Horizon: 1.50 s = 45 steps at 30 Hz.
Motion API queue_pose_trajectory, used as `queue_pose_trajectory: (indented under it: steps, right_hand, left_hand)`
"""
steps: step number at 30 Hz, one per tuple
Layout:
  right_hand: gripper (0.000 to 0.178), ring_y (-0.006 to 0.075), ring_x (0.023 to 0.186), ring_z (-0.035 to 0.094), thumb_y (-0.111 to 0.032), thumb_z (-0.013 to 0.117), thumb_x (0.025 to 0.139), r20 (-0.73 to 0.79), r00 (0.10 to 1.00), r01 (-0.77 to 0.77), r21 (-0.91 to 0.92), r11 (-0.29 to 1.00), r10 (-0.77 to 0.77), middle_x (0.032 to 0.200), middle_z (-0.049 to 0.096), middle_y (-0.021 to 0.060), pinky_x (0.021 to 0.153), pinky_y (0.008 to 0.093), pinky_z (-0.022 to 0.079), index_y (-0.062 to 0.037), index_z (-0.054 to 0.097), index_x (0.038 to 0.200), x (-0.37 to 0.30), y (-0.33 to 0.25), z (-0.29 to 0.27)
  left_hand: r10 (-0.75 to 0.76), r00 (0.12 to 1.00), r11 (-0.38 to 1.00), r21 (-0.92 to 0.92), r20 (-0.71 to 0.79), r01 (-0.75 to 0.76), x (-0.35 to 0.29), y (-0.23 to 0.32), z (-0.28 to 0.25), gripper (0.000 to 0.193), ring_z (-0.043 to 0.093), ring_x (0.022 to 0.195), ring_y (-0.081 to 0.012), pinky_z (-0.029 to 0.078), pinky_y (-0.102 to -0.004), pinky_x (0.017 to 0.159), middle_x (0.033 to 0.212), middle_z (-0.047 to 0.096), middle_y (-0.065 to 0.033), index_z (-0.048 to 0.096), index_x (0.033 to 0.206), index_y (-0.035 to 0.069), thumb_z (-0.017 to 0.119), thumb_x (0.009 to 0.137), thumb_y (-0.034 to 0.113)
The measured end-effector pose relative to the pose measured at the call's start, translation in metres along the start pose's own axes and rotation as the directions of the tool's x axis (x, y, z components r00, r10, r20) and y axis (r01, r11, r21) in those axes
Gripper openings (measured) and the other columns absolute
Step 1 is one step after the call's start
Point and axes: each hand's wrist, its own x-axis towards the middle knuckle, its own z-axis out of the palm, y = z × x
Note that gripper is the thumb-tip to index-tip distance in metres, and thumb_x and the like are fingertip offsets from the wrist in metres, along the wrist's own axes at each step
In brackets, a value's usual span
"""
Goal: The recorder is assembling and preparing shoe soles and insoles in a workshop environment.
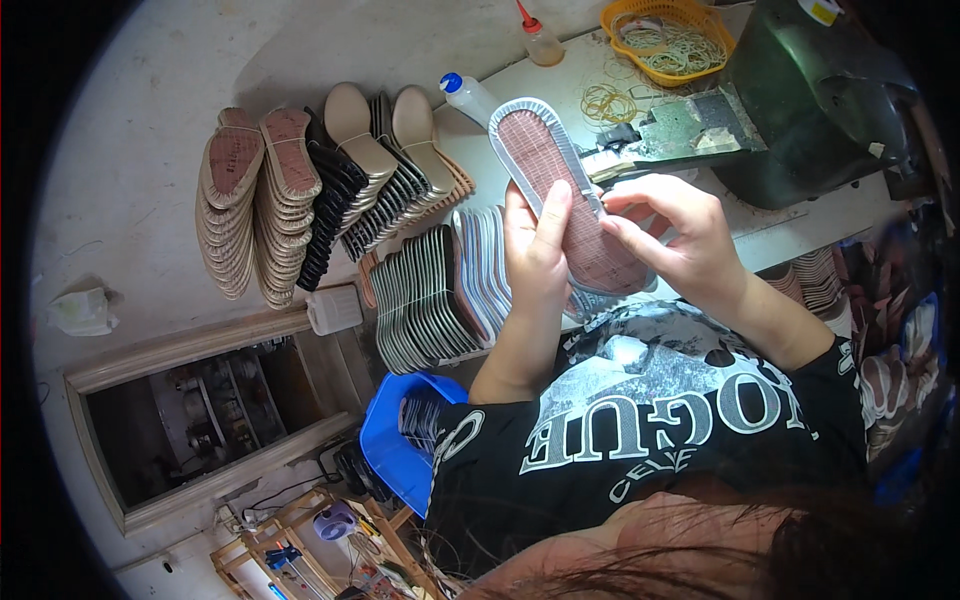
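Observation:
A shoe insole (585, 236) with a reddish-brown, grid-lined underside and a folded silvery edge is tilted up in front of me. My left hand (535, 240) grips it by its left side, thumb lying across the underside. At the opposite edge, the bent fingers and thumb of my right hand (680, 225) are pinched together on the silvery rim. Whether a thread or scrap is also between those fingertips is too small to tell. Behind the insole and right hand stands a green sewing machine (690, 128), its needle area partly hidden.
Tied stacks of beige insoles (230, 215) and green-edged insoles (425, 300) stand to the left. A white bottle with a blue cap (470, 98), a red-tipped bottle (540, 42) and a yellow basket (655, 70) of bands are farther back. A blue bin (385, 440) sits lower left.

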Motion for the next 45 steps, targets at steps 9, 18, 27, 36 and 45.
queue_pose_trajectory:
  steps: [9,18,27,36,45]
  right_hand:
    - [0.014,0.0257,0.061,0.062,-0.016,0.061,0.08,0.156,0.927,0.368,-0.556,0.745,-0.342,0.065,0.06,0.0086,0.057,0.035,0.049,-0.0057,0.062,0.072,0.007,0.0,0.001]
    - [0.011,0.0279,0.059,0.06,-0.012,0.063,0.069,0.197,0.9,0.428,-0.577,0.696,-0.389,0.063,0.058,0.0107,0.058,0.0371,0.049,-0.0059,0.055,0.065,0.023,0.003,0.002]
    - [0.018,0.0251,0.069,0.064,-0.015,0.07,0.078,0.125,0.967,0.247,-0.238,0.94,-0.222,0.075,0.066,0.0126,0.066,0.033,0.051,0.002,0.067,0.084,0.018,0.018,-0.007]
    - [0.014,0.027,0.063,0.06,-0.016,0.065,0.074,0.204,0.901,0.425,-0.589,0.688,-0.382,0.066,0.058,0.0096,0.062,0.0372,0.049,-0.0047,0.058,0.069,0.027,0.014,0.004]
    - [0.02,0.0264,0.073,0.065,-0.015,0.07,0.078,0.225,0.909,0.415,-0.4,0.817,-0.351,0.08,0.066,0.0114,0.068,0.0357,0.051,-0.0008,0.066,0.091,0.021,0.018,-0.001]
  left_hand:
    - [0.258,0.96,0.862,0.422,0.111,-0.28,-0.025,0.002,0.018,0.034,0.053,0.097,-0.0158,0.042,-0.0299,0.087,0.111,0.052,-0.0117,0.038,0.123,-0.001,0.041,0.101,0.024]
    - [0.318,0.932,0.581,0.741,0.174,-0.337,-0.024,0.0,0.02,0.029,0.057,0.091,-0.025,0.044,-0.0353,0.082,0.101,0.055,-0.019,0.039,0.115,-0.008,0.041,0.098,0.016]
    - [0.334,0.943,0.76,0.593,-0.006,-0.265,-0.017,0.008,0.01,0.032,0.051,0.096,-0.0148,0.04,-0.03,0.092,0.107,0.053,-0.0122,0.035,0.127,-0.005,0.041,0.099,0.009]
    - [0.26,0.945,0.441,0.847,0.197,-0.298,-0.018,0.003,0.015,0.026,0.06,0.082,-0.0299,0.046,-0.0375,0.074,0.092,0.057,-0.0213,0.04,0.112,-0.007,0.049,0.095,0.011]
    - [0.391,0.908,0.444,0.833,0.15,-0.33,-0.014,0.009,0.01,0.028,0.055,0.085,-0.0267,0.043,-0.0368,0.08,0.097,0.055,-0.0188,0.041,0.116,-0.008,0.048,0.096,0.009]
